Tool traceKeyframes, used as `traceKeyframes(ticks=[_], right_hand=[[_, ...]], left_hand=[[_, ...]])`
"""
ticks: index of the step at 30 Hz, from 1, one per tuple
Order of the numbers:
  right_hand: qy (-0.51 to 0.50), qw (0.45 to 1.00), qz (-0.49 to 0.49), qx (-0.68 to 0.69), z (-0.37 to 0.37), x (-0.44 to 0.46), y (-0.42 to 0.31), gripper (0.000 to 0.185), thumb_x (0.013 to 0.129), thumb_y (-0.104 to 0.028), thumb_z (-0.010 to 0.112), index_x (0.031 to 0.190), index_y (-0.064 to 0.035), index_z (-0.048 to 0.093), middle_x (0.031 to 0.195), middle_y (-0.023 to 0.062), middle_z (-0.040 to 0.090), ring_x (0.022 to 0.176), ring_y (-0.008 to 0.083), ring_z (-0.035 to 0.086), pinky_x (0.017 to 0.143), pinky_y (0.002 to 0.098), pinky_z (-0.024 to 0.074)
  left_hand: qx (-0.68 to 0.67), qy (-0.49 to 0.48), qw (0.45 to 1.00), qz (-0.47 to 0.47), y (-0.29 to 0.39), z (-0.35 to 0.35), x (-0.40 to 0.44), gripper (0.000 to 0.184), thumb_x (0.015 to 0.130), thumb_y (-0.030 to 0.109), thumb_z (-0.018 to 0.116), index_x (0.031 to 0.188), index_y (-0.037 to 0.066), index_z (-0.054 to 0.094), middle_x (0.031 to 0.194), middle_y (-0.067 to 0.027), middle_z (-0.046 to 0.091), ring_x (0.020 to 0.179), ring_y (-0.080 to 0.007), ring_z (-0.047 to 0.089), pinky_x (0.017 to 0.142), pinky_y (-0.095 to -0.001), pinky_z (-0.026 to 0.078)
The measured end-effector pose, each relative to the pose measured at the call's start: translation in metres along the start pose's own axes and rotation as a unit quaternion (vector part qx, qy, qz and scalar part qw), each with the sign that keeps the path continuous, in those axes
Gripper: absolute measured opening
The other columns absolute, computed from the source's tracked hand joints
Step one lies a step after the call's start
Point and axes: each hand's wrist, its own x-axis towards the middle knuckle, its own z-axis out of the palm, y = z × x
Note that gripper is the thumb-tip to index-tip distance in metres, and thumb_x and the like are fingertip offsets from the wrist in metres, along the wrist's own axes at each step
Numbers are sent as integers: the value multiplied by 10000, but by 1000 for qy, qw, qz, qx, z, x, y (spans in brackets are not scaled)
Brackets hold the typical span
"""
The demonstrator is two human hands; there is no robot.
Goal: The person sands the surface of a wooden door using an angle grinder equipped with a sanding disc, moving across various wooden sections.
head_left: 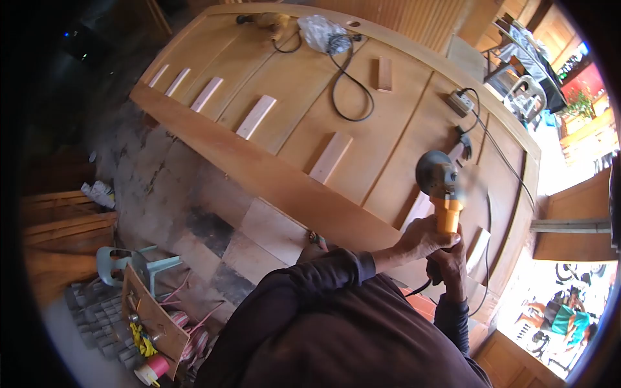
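Both my hands are closed around an angle grinder (447, 212) with a yellow body and a dark round disc. My left hand (420, 242) wraps the body near its middle. Just behind it, my right hand (451, 264) grips the dark rear end, where a cord hangs down. The disc is raised on its edge over a large paneled wooden surface (284, 129), and I cannot tell whether it touches anything. A pale wood strip (418, 208) lies partly hidden beneath the tool. Another strip (479, 247) lies to the right of my hands.
More wood strips (330, 157) lie along the panel. An extension outlet (460, 102) with cords sits near its far edge. A yellow power tool (272, 24) and a plastic bag (321, 33) lie at the far end. A light-blue plastic chair (158, 264) and leaning board (150, 320) stand lower left.
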Motion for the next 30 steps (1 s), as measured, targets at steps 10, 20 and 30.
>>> traceKeyframes(ticks=[10, 20, 30], right_hand=[[-22, 999, 33, -25, 48, -7, -16, 741, 785, -82, 826, 1451, -61, 502, 1026, 59, 676, 676, 117, 646, 559, 273, 556], [-96, 991, -75, -53, 177, 11, -32, 744, 766, -70, 822, 1447, -56, 524, 1211, 61, 669, 1049, 152, 660, 902, 319, 555], [-163, 943, -143, -253, 292, 48, -71, 810, 790, -233, 915, 1477, -70, 517, 1234, 146, 726, 1152, 237, 707, 980, 404, 557]], left_hand=[[13, 13, 1000, -14, 13, -45, -26, 699, 870, 528, 814, 1249, -39, 664, 1057, -213, 784, 1009, -338, 777, 907, -405, 599], [-41, 83, 995, 40, 20, -164, -90, 574, 913, 450, 818, 1243, -1, 689, 1046, -149, 783, 1004, -224, 768, 890, -349, 589], [-1, 234, 972, -30, 28, -268, -124, 652, 849, 548, 829, 1150, -23, 732, 963, -171, 803, 933, -288, 802, 809, -387, 618]])
